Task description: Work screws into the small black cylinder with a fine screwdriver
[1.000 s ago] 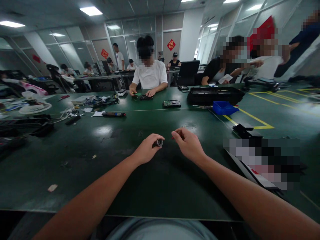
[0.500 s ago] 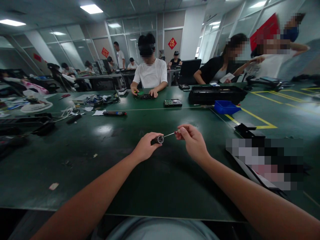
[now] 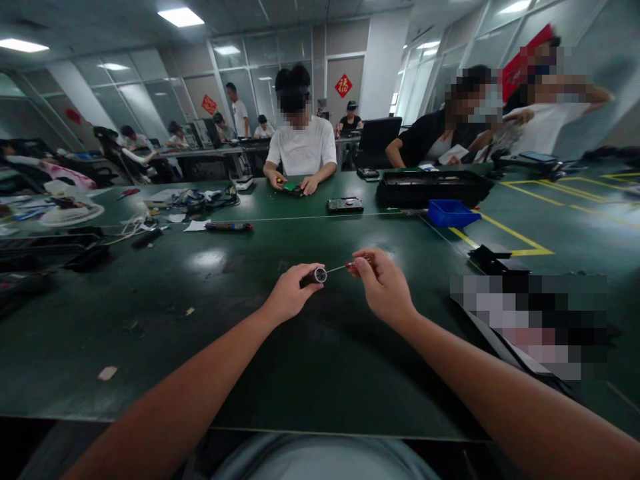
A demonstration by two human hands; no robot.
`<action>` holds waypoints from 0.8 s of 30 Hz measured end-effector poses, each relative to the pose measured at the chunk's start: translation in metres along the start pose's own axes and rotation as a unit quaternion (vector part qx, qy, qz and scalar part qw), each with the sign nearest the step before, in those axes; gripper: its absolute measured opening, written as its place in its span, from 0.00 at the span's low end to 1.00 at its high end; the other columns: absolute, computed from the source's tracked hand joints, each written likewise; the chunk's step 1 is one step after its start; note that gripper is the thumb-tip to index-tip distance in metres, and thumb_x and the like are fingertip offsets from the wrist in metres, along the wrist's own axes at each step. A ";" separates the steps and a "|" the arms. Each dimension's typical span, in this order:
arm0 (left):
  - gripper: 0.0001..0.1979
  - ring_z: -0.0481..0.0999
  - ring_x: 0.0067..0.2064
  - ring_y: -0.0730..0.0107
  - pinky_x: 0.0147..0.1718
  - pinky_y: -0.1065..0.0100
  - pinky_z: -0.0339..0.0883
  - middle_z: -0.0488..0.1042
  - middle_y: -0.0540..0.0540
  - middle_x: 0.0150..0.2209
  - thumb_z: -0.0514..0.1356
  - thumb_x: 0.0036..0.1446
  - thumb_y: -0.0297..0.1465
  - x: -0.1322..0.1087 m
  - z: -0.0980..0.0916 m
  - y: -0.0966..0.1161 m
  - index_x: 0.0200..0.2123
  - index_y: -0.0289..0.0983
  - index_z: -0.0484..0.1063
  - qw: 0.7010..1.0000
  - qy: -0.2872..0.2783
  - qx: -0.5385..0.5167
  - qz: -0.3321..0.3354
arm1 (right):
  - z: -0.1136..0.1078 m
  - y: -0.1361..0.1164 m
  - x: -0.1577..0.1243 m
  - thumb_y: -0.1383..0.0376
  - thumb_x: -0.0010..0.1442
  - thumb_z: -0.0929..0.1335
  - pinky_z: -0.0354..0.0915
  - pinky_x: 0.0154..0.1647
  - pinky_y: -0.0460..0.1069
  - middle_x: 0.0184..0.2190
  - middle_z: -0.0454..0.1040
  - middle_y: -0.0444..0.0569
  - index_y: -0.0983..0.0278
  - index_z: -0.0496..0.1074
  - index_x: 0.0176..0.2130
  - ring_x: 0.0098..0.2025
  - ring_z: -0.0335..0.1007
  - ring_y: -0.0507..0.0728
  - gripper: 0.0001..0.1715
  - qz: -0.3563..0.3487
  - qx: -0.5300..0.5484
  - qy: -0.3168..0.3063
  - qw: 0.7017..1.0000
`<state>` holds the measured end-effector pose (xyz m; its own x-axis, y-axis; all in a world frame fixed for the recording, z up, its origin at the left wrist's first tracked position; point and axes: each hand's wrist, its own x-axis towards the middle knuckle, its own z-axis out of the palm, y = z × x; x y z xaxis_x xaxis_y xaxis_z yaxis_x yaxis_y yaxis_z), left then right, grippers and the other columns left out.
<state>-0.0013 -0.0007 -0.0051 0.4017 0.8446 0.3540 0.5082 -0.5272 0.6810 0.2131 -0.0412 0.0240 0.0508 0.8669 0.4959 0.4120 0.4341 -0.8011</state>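
Note:
My left hand [image 3: 289,292] is closed around a short dark cylinder with a silver end, a tool handle [image 3: 314,275], held just above the green table [image 3: 200,320]. My right hand [image 3: 381,285] pinches the reddish end of a thin metal bit [image 3: 336,269]. The bit's tip points at the handle's silver end and seems to touch it. Both hands hover over the table's middle, a little apart.
A blue bin [image 3: 449,213] and a long black tray [image 3: 433,187] sit far right. A circuit board [image 3: 345,205] and a dark pen-like tool [image 3: 229,227] lie beyond my hands. A person in white [image 3: 300,150] works across the table; others sit at right. Clutter covers the left side.
One second ago my right hand was closed near the handle with no bit showing. The thin bit then appeared between the hands, and the right hand has since shifted slightly.

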 end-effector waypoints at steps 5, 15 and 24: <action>0.21 0.72 0.55 0.60 0.57 0.56 0.62 0.76 0.47 0.53 0.66 0.59 0.29 -0.002 -0.001 -0.004 0.56 0.45 0.73 1.000 -0.001 0.007 0.011 | -0.005 -0.006 0.000 0.52 0.61 0.69 0.61 0.28 0.48 0.23 0.74 0.44 0.61 0.70 0.28 0.25 0.68 0.53 0.17 -0.030 -0.098 0.004 0.995; 0.21 0.73 0.55 0.60 0.57 0.56 0.63 0.76 0.47 0.52 0.65 0.59 0.30 -0.003 0.000 -0.007 0.56 0.45 0.72 1.000 -0.008 0.012 0.025 | -0.006 -0.006 -0.001 0.54 0.62 0.70 0.58 0.25 0.47 0.23 0.72 0.43 0.61 0.70 0.28 0.24 0.65 0.52 0.16 -0.071 -0.104 -0.007 0.992; 0.20 0.73 0.55 0.59 0.58 0.55 0.63 0.76 0.47 0.53 0.65 0.59 0.30 -0.003 0.000 -0.007 0.55 0.44 0.73 1.000 -0.006 0.011 0.025 | -0.009 -0.009 -0.002 0.57 0.63 0.69 0.66 0.30 0.49 0.28 0.77 0.46 0.62 0.74 0.36 0.29 0.72 0.55 0.10 -0.109 -0.095 -0.038 0.989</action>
<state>-0.0058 0.0005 -0.0108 0.4357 0.8158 0.3804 0.5043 -0.5712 0.6476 0.2171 -0.0493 0.0331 -0.1227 0.7772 0.6172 0.5696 0.5644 -0.5975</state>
